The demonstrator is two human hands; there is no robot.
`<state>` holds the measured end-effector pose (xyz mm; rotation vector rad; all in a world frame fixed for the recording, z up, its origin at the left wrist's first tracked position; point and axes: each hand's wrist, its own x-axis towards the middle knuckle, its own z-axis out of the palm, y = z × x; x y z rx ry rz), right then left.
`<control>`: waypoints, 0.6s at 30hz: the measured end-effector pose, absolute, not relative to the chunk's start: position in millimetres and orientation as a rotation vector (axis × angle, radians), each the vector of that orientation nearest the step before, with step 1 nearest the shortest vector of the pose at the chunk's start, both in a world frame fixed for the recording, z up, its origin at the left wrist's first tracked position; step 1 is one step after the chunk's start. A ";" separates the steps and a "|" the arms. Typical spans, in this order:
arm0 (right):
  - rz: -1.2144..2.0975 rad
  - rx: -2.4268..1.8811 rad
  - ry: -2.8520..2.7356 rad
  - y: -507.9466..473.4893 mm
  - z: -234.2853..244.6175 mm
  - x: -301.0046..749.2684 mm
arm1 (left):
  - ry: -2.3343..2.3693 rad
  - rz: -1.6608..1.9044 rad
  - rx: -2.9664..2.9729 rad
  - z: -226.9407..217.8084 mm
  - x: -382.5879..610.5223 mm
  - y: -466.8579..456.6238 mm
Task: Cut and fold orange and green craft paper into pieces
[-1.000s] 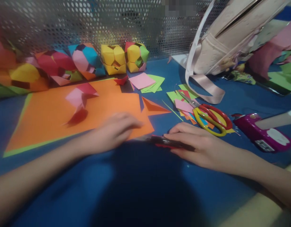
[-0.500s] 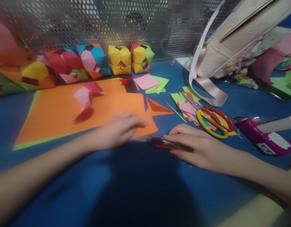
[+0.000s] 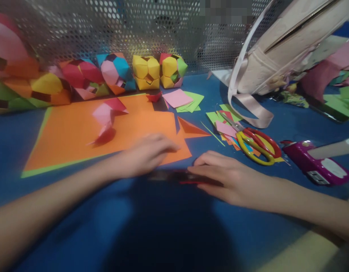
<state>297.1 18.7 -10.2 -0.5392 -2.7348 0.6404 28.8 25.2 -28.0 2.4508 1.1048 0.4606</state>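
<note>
My right hand (image 3: 225, 173) is closed round a slim black-and-red cutter knife (image 3: 184, 176), blurred by motion. Its greyish blade end points left, low over the blue table. At the near edge of a large orange paper sheet (image 3: 129, 132) lies my left hand (image 3: 147, 155), smeared, its fingers stretched out to the right with nothing seen in them. Under that sheet a light green one (image 3: 35, 172) shows along the edge. A pink-and-red folded paper piece (image 3: 106, 121) rests on the orange paper, and a folded orange triangle (image 3: 193, 129) lies at its right.
Several folded paper balls (image 3: 146, 71) line the back by a perforated metal panel (image 3: 106, 30). Scissors (image 3: 259, 145) lie on paper scraps (image 3: 224, 128) at the right, near a purple tape-measure-like object (image 3: 318, 162). A pale bag (image 3: 276, 53) with a ribbon stands behind them.
My right hand and the cutter knife have shifted slightly left and down. My left hand has stayed nearly in place on the orange paper. The whole view has moved a little.
</note>
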 end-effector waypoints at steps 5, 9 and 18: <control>0.670 -0.501 -2.832 26.9 5.9 290.7 | 1.080 0.441 2.444 -26.2 26.9 23.6; 0.605 -0.629 -2.653 50.3 8.2 282.5 | 1.061 0.453 2.393 -20.8 25.9 20.8; 0.584 -0.768 -2.727 67.3 -13.8 262.9 | 1.153 0.442 2.348 -15.2 29.1 18.9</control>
